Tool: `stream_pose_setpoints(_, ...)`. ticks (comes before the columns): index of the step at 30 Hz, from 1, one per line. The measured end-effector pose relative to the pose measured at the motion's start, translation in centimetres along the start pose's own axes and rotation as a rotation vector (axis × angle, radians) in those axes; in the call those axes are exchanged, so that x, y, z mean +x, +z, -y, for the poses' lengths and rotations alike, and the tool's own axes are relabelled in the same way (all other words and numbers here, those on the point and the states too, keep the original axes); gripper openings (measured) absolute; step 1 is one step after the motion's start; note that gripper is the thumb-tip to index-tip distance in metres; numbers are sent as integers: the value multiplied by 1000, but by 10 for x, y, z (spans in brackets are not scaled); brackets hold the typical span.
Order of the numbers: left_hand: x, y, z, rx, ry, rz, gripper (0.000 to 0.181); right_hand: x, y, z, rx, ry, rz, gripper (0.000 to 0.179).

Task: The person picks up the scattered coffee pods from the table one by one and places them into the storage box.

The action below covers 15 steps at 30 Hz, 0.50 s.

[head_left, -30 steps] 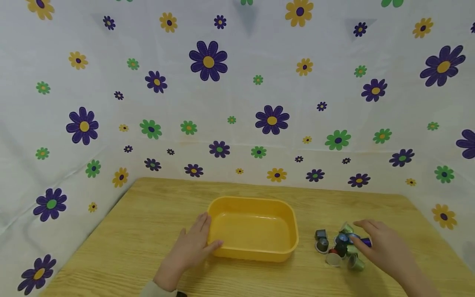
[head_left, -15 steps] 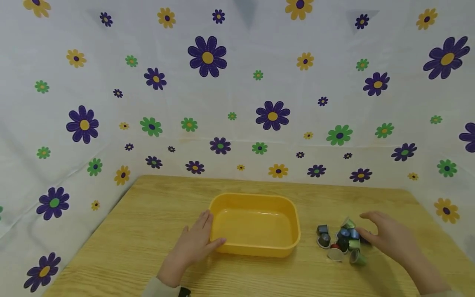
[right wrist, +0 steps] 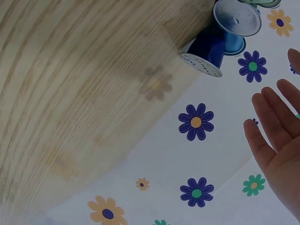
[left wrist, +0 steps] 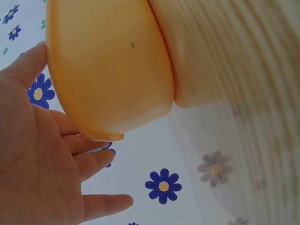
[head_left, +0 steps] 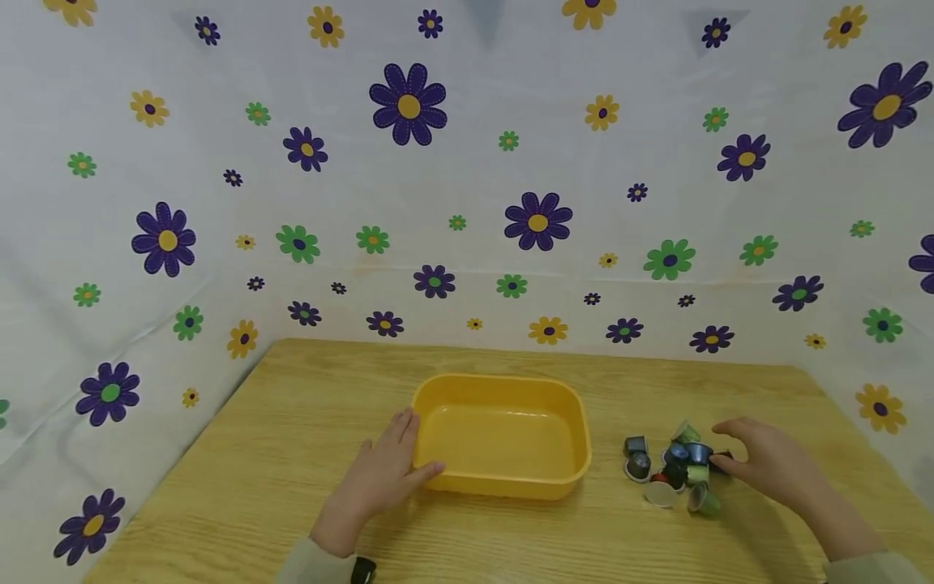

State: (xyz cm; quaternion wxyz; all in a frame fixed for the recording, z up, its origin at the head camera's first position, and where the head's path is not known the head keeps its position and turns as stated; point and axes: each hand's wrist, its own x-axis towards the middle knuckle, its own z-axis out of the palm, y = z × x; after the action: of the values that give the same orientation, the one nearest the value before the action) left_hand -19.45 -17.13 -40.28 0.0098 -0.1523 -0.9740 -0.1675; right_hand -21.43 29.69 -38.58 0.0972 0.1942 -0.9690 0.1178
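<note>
In the head view my left hand [head_left: 375, 478] rests against the left end of a yellow plastic tub [head_left: 503, 446], its thumb over the near rim. Seen from the left wrist, the fingers of that hand [left wrist: 44, 154] lie fairly straight by the tub's rim [left wrist: 61, 93]. To the right, a small heap of coffee capsules includes a blue one [head_left: 698, 453], a green one [head_left: 704, 501] and a grey one [head_left: 638, 465]. My right hand [head_left: 777, 470] hovers at the heap's right side with thumb and fingers spread, partly covering a dark capsule. A dark blue capsule [right wrist: 206, 51] shows apart from that hand [right wrist: 276, 136].
Everything stands on a wood-grain table [head_left: 328, 389]. A white sheet with flower prints [head_left: 467, 178] rises behind and at both sides. Part of a dark object [head_left: 362, 569] shows beside my left sleeve [head_left: 314, 564].
My right hand has drawn back to the right from over the capsules, and its thumb and fingers no longer cover the blue one. My left hand has stayed at the tub. The head view has tilted slightly.
</note>
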Motion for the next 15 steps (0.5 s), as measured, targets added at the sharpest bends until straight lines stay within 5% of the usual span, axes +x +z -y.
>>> stream_pose_setpoints(9, 2, -1, -1, -10, -4, 29, 81, 5, 14, -19, -36, -70, 21, 33)
stream_pose_setpoints(15, 1, -3, -2, -31, -4, 39, 80, 6, 10, -19, -18, -35, 131, 34)
